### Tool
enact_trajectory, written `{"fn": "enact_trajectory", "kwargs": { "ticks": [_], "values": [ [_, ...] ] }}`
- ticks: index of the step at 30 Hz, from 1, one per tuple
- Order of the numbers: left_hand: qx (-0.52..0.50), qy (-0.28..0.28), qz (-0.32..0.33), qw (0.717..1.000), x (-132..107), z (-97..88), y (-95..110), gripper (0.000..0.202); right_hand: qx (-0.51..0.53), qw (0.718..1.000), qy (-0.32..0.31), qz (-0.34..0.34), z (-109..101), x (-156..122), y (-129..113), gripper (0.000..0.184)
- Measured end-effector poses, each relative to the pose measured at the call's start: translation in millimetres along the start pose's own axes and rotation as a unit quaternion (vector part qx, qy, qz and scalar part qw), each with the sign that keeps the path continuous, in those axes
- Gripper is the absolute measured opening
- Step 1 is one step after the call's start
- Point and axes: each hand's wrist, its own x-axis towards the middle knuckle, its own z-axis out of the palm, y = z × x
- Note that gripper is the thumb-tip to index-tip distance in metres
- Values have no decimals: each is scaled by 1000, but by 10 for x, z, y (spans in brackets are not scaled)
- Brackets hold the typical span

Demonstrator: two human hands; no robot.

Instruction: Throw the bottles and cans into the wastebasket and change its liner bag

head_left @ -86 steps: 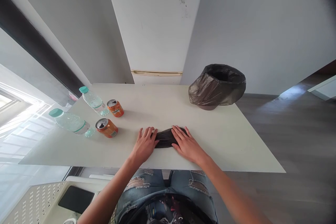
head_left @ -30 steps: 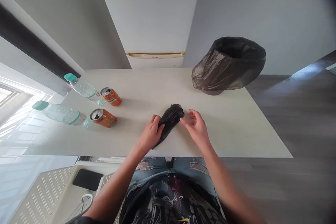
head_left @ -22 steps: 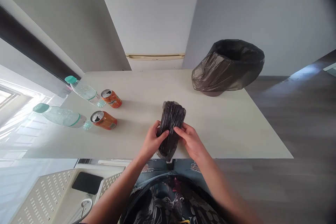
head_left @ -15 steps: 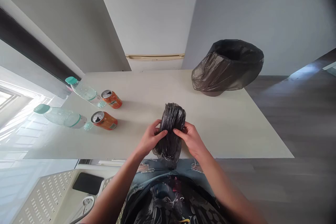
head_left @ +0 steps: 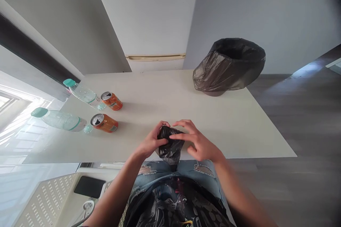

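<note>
A crumpled black plastic bag (head_left: 170, 149) is bunched up at the front edge of the white table, its lower part hanging over my lap. My left hand (head_left: 153, 140) grips its left side between thumb and fingers. My right hand (head_left: 195, 140) is at the bag's upper right with fingers stretched apart; the index finger reaches over the bag's top, and the thumb is clear of it. To the left stand two orange soda cans, a nearer can (head_left: 104, 123) and a farther can (head_left: 112, 101), both with opened tops.
Behind the cans are two clear plastic bottles with green caps, a nearer bottle (head_left: 62, 120) and a farther bottle (head_left: 84, 94). A bin lined with a black bag (head_left: 226, 71) stands at the table's far right. A dark phone (head_left: 89, 186) lies below left, beyond the table edge.
The bag has been folded down into a shorter bundle. My right hand has released its pinch and spread its fingers, while my left hand keeps hold. The view has shifted slightly.
</note>
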Motion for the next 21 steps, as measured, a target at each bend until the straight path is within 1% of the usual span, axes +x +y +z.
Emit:
{"fn": "enact_trajectory", "kwargs": {
  "ticks": [1,2,3,4,5,6,7,8,9,10,11,12,13,14,15,17,18,19,21],
  "values": [
    [21,-20,8,1000,10,-19,9,57,40,998,31,44,-9,6,-3,50],
    [45,-39,19,998,26,-41,21,60,86,989,61,100,2,18,5,43],
    [79,-57,35,995,49,-62,35,62,130,976,78,155,34,36,22,38],
    [123,-71,55,988,78,-81,48,64,171,962,80,199,83,56,45,36],
    [176,-76,74,979,111,-93,60,66,208,949,72,228,146,76,73,38],
    [233,-70,87,966,146,-99,67,66,238,939,62,242,219,94,103,40],
    [286,-47,93,953,179,-95,67,66,256,932,64,249,296,107,132,40],
    [336,-8,93,937,208,-81,60,66,257,927,89,257,374,116,159,37],
    [384,43,94,917,230,-57,43,66,238,924,131,269,451,118,180,32],
    [429,94,103,892,243,-25,14,67,204,920,177,283,524,116,193,26],
    [473,132,120,863,249,12,-29,68,162,917,217,293,592,109,198,20],
    [516,150,141,832,246,51,-85,69,117,916,244,297,655,100,192,15],
    [557,149,159,802,236,87,-155,69,71,918,258,293,711,89,177,12],
    [594,135,169,775,221,118,-236,67,26,923,262,282,758,78,153,10],
    [627,119,168,751,204,139,-324,65,-16,927,264,266,796,69,124,13],
    [684,105,153,705,168,149,-499,63,-85,934,269,218,839,63,63,27],
    [705,105,149,685,153,139,-573,64,-109,942,260,184,844,67,39,37],
    [721,102,149,669,143,121,-632,65,-126,954,232,142,841,77,23,47],
    [739,91,157,649,138,73,-702,67,-160,976,132,70,821,110,24,60]
  ]
}}
